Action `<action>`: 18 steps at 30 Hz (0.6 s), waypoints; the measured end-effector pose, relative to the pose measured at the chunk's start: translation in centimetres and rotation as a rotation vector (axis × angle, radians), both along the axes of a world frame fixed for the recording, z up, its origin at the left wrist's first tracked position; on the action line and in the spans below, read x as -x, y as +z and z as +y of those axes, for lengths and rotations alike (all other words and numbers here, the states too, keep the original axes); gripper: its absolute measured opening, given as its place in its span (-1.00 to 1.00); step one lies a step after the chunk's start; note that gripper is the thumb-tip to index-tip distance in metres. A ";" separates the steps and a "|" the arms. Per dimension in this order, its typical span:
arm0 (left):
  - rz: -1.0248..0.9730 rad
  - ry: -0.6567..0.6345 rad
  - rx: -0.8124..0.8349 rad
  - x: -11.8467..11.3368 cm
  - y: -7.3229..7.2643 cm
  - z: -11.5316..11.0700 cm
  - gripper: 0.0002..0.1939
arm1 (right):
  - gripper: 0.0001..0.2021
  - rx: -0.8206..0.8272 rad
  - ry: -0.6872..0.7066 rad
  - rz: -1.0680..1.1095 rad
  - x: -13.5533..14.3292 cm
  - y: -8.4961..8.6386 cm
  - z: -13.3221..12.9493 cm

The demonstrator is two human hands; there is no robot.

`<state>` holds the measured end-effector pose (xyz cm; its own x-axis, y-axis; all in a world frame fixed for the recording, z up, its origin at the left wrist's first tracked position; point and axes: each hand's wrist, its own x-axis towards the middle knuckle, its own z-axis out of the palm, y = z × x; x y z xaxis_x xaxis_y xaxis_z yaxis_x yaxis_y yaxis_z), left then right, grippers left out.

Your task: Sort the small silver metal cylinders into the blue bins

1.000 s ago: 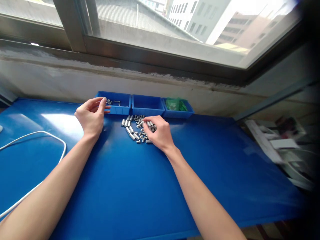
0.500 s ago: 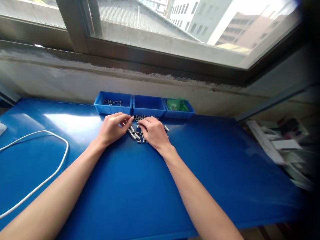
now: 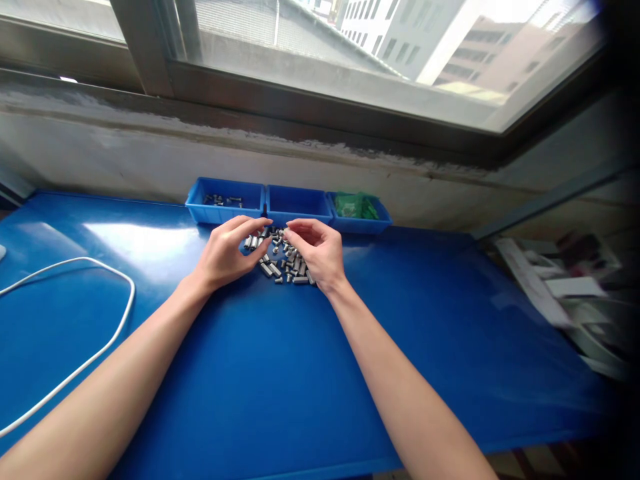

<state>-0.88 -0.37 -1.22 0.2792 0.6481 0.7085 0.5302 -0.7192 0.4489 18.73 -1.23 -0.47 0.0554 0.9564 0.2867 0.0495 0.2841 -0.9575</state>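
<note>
Metal fasteners (image 3: 297,265) on blue table (image 3: 280,373) beneath window (image 3: 320,73)

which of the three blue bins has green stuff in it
The right-hand bin: green packets fill it, while the left bin holds small metal parts and the middle one shows none.

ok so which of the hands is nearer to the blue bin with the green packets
Right. The right hand is just in front of that blue bin and to its left; the left hand is farther left, by the left side of the metal fasteners.
</note>
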 end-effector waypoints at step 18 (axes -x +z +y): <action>0.048 0.010 -0.074 -0.4 0.2 -0.1 -0.82 | -0.65 0.046 0.119 0.049 0.9 0.5 -0.6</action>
